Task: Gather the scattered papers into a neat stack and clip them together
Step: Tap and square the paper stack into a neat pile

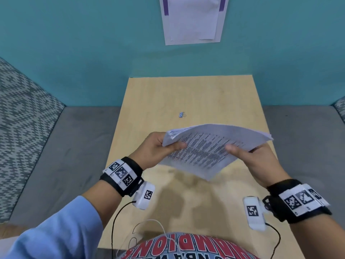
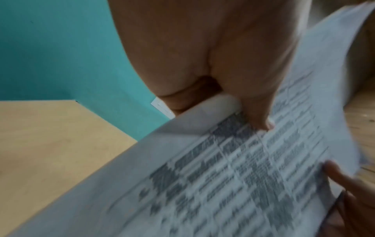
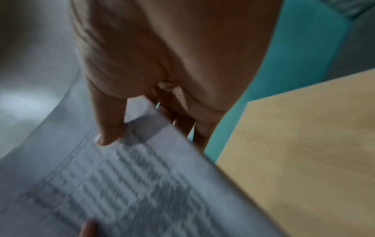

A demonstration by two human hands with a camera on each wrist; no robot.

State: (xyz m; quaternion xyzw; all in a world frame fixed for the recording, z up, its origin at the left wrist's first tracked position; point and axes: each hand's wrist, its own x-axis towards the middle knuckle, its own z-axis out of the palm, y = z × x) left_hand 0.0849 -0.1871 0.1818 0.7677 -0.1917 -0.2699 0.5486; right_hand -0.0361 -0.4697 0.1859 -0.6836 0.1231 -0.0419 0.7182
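A stack of printed papers is held in the air above the wooden table, tilted and slightly bowed. My left hand grips its left edge, thumb on top of the text. My right hand grips its right edge the same way. The left wrist view shows the thumb pressing the papers; the right wrist view shows the other thumb on the papers, both blurred. A small blue binder clip lies on the table beyond the stack, apart from both hands.
A grey couch seat flanks the table on both sides, with a patterned cushion at left. Teal wall stands behind, with sheets pinned to it. Cables hang from the wrist cameras near my body.
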